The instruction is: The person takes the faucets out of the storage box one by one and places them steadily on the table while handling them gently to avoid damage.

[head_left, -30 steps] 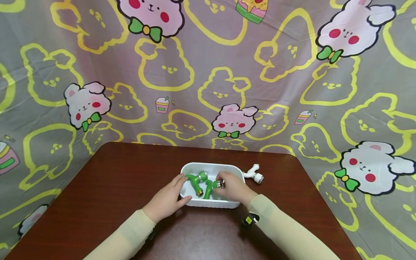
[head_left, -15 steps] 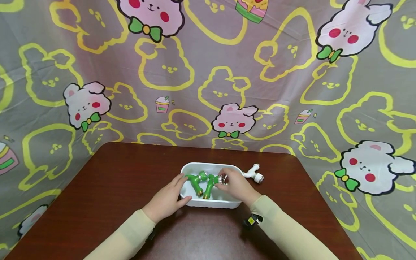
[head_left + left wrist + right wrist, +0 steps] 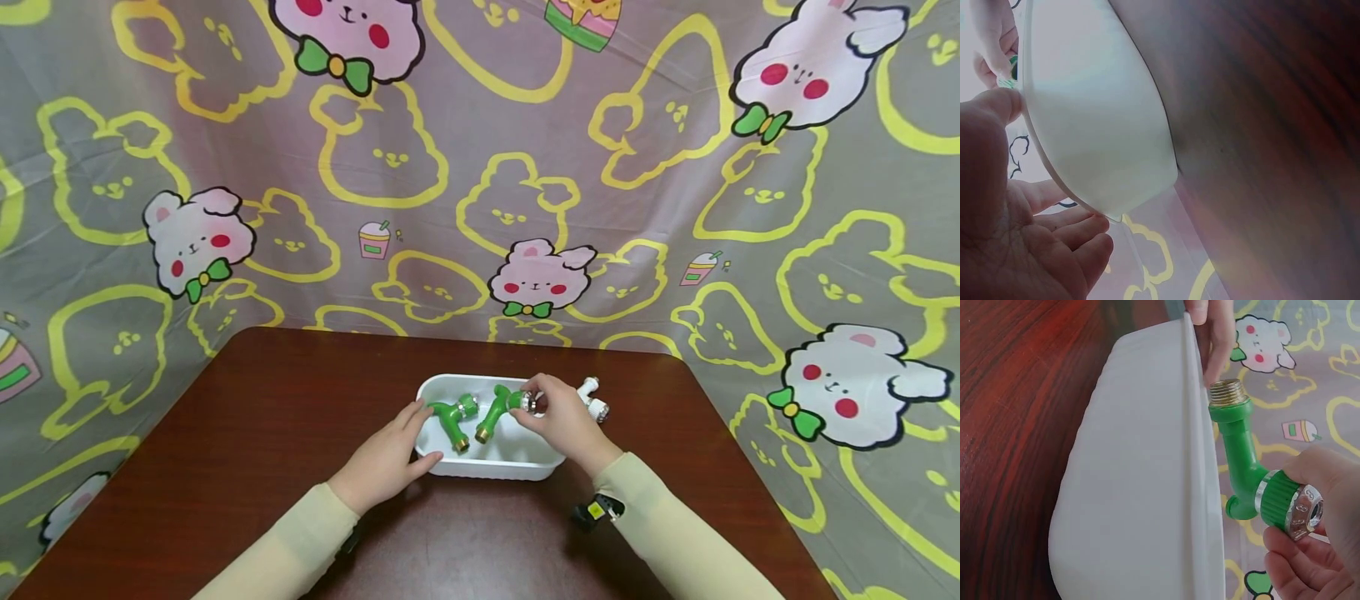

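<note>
My right hand [image 3: 564, 418] pinches the ribbed, silver-ended knob of a green faucet [image 3: 1244, 459] between thumb and fingers. The faucet is held up over the right part of a white plastic basin [image 3: 495, 469]; its brass threaded end points down toward me in the head view. A second green faucet [image 3: 450, 421] lies inside the basin at the left. My left hand [image 3: 386, 457] holds the basin's left end, its thumb over the near rim and its fingers at the left rim, curled at the edge in the left wrist view.
A white faucet [image 3: 596, 404] lies on the dark red-brown table [image 3: 315, 400] just right of the basin, partly covered by my right hand. A cartoon-printed curtain [image 3: 420, 233] hangs behind and at both sides of the table.
My right hand has lifted the green faucet from inside the basin, moving it up and to the right. The left hand, the basin and the other green faucet stay put.
</note>
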Tool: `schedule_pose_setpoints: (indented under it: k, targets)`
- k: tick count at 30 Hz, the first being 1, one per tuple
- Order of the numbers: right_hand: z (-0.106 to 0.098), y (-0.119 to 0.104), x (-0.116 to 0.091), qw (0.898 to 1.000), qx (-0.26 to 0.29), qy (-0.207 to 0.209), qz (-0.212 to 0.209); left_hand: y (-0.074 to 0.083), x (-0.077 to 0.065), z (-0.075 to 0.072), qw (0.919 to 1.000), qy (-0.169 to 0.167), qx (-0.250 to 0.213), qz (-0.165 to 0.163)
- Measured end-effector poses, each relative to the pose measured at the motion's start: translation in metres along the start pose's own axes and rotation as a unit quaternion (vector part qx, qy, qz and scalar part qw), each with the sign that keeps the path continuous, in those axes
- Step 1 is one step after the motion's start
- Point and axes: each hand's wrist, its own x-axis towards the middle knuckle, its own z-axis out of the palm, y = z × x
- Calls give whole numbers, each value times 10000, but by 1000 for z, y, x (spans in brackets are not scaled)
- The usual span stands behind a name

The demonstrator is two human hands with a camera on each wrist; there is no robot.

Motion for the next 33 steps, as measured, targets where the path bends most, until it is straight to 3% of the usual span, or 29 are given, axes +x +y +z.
schedule_pose_setpoints:
  k: [8,19,33]
  targets:
    - [-15,3,-7,9990,93,262,360,1,1,0,10000,41,25,55]
    - [-34,16,-15,9954,142,886,326,2,1,-1,10000,17,-33,32]
    - [-58,43,-29,9875,57,1415,697,2,0,0,10000,66,-40,50]
